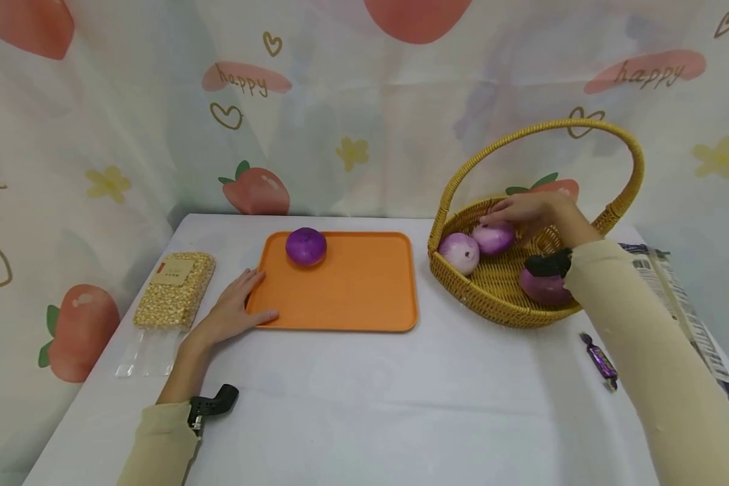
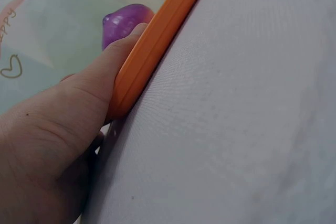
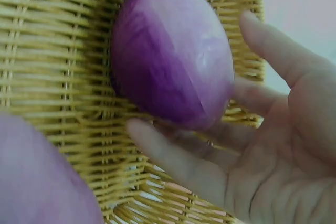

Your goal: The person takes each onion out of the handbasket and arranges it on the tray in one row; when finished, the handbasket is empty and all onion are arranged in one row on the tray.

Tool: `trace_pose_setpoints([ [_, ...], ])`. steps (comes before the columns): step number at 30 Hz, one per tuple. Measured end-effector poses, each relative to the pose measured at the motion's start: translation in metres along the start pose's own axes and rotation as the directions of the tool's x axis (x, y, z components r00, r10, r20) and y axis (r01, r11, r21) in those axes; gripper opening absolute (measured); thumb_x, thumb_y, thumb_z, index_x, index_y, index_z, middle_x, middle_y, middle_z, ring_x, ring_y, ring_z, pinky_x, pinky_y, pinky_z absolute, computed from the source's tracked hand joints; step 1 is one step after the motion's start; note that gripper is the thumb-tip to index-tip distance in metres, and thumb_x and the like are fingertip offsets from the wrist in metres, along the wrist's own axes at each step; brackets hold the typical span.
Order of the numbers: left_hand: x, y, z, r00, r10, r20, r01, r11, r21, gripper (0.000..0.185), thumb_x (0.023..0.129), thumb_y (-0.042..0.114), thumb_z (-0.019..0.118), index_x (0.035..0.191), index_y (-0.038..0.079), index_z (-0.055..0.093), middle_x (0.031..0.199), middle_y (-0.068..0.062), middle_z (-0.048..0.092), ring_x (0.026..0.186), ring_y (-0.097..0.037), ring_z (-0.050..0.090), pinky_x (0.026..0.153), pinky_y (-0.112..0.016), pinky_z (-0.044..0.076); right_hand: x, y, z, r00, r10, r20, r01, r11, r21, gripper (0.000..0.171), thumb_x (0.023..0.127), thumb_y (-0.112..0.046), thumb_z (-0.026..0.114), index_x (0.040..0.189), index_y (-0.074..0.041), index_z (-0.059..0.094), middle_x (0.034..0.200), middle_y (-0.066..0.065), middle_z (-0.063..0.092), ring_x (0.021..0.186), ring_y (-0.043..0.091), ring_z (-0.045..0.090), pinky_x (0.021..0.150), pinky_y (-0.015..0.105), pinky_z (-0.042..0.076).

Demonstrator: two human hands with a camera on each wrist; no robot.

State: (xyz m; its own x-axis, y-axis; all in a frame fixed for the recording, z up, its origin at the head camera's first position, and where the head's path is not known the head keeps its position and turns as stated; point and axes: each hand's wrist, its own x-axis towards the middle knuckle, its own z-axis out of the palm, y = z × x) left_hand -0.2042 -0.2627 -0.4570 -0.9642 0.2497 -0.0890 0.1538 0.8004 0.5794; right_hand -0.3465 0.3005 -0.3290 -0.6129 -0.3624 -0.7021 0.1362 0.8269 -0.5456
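My left hand (image 1: pixel 243 307) lies flat on the white table, fingers straight, its thumb (image 2: pixel 100 82) pressed against the left rim of an orange tray (image 1: pixel 352 290). One purple onion (image 1: pixel 306 246) sits at the tray's far edge and also shows in the left wrist view as the onion (image 2: pixel 123 22). My right hand (image 1: pixel 513 212) reaches into a wicker basket (image 1: pixel 492 307) and cups a purple onion (image 3: pixel 173 51) with spread, nearly straight fingers (image 3: pixel 173 156). Beside it in the basket lie a paler onion (image 1: pixel 460 252) and a third onion (image 1: pixel 543 289), partly hidden by my sleeve.
A clear packet of yellow grains (image 1: pixel 176 290) lies left of the tray. A purple wrapped sweet (image 1: pixel 601 362) and a printed package (image 1: pixel 680 314) lie right of the basket. The basket's tall handle (image 1: pixel 559 125) arches over my right hand. A printed curtain hangs behind the table.
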Motion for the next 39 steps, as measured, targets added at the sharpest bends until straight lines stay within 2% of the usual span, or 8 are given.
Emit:
trace_pose_setpoints([
  [7, 0.000, 0.001, -0.001, 1.000, -0.014, 0.009, 0.015, 1.000, -0.011, 0.099, 0.081, 0.055, 0.071, 0.155, 0.012, 0.022, 0.162, -0.019, 0.014, 0.150, -0.041, 0.010, 0.117, -0.066, 0.014, 0.005, -0.003, 0.005, 0.998, 0.058, -0.024, -0.055, 0.989, 0.139, 0.073, 0.100, -0.050, 0.042, 0.150, 0.000, 0.025, 0.149, 0.027, 0.024, 0.129, 0.033, 0.040, 0.095, 0.045, 0.055],
  [12, 0.000, 0.001, -0.001, 1.000, -0.013, 0.012, 0.013, 1.000, -0.011, 0.099, 0.081, 0.055, 0.071, 0.155, 0.011, 0.022, 0.162, -0.019, 0.014, 0.150, -0.041, 0.010, 0.117, -0.066, 0.014, 0.007, -0.004, 0.008, 0.995, 0.092, -0.039, -0.085, 0.985, 0.151, 0.080, 0.098, -0.054, 0.043, 0.151, 0.001, 0.021, 0.155, 0.032, 0.010, 0.133, 0.040, 0.035, 0.093, 0.046, 0.055],
  [19, 0.000, 0.000, -0.001, 1.000, -0.008, 0.005, 0.008, 1.000, -0.008, 0.098, 0.081, 0.055, 0.071, 0.155, 0.012, 0.023, 0.162, -0.019, 0.014, 0.150, -0.041, 0.011, 0.116, -0.066, 0.015, 0.009, -0.003, 0.009, 0.991, 0.107, -0.080, -0.093, 0.982, 0.165, 0.076, 0.098, -0.053, 0.044, 0.147, 0.001, 0.026, 0.153, 0.030, 0.015, 0.130, 0.038, 0.038, 0.093, 0.045, 0.055],
  [25, 0.000, 0.001, -0.002, 1.000, -0.013, 0.011, 0.013, 1.000, -0.011, 0.099, 0.081, 0.056, 0.071, 0.155, 0.012, 0.023, 0.162, -0.020, 0.014, 0.150, -0.042, 0.011, 0.116, -0.066, 0.014, 0.009, -0.001, 0.009, 0.991, 0.111, -0.072, -0.094, 0.975, 0.201, 0.080, 0.100, -0.052, 0.041, 0.151, 0.003, 0.013, 0.156, 0.031, 0.007, 0.135, 0.041, 0.034, 0.093, 0.042, 0.055],
  [28, 0.000, 0.002, -0.002, 1.000, -0.016, 0.010, 0.016, 1.000, -0.012, 0.098, 0.081, 0.055, 0.071, 0.155, 0.012, 0.023, 0.162, -0.020, 0.014, 0.150, -0.042, 0.011, 0.116, -0.066, 0.014, 0.008, 0.001, 0.011, 0.990, 0.113, -0.088, -0.088, 0.965, 0.247, 0.081, 0.101, -0.052, 0.040, 0.151, 0.004, 0.010, 0.155, 0.029, 0.007, 0.135, 0.040, 0.033, 0.093, 0.042, 0.056],
  [33, 0.000, 0.003, -0.001, 1.000, -0.019, 0.022, 0.019, 1.000, -0.009, 0.099, 0.081, 0.056, 0.070, 0.155, 0.012, 0.022, 0.162, -0.020, 0.013, 0.150, -0.041, 0.010, 0.116, -0.066, 0.014, 0.006, 0.007, 0.016, 0.985, 0.121, -0.124, -0.068, 0.929, 0.364, 0.075, 0.100, -0.051, 0.043, 0.147, 0.002, 0.018, 0.149, 0.024, 0.015, 0.133, 0.038, 0.031, 0.093, 0.043, 0.055],
  [36, 0.000, 0.002, -0.001, 0.999, -0.021, 0.025, 0.021, 1.000, -0.006, 0.099, 0.081, 0.056, 0.070, 0.155, 0.012, 0.021, 0.163, -0.020, 0.013, 0.150, -0.042, 0.010, 0.116, -0.066, 0.014, 0.003, 0.010, 0.018, 0.981, 0.130, -0.146, -0.056, 0.903, 0.425, 0.068, 0.098, -0.052, 0.045, 0.142, -0.004, 0.026, 0.143, 0.019, 0.023, 0.130, 0.032, 0.034, 0.092, 0.038, 0.056],
  [39, 0.000, 0.002, -0.001, 0.999, -0.021, 0.026, 0.022, 1.000, -0.004, 0.099, 0.081, 0.056, 0.070, 0.156, 0.013, 0.021, 0.163, -0.020, 0.012, 0.150, -0.041, 0.009, 0.116, -0.066, 0.013, 0.000, 0.012, 0.019, 0.975, 0.139, -0.172, -0.046, 0.887, 0.460, 0.057, 0.096, -0.055, 0.048, 0.130, -0.011, 0.035, 0.136, 0.013, 0.029, 0.123, 0.025, 0.037, 0.088, 0.032, 0.054],
])
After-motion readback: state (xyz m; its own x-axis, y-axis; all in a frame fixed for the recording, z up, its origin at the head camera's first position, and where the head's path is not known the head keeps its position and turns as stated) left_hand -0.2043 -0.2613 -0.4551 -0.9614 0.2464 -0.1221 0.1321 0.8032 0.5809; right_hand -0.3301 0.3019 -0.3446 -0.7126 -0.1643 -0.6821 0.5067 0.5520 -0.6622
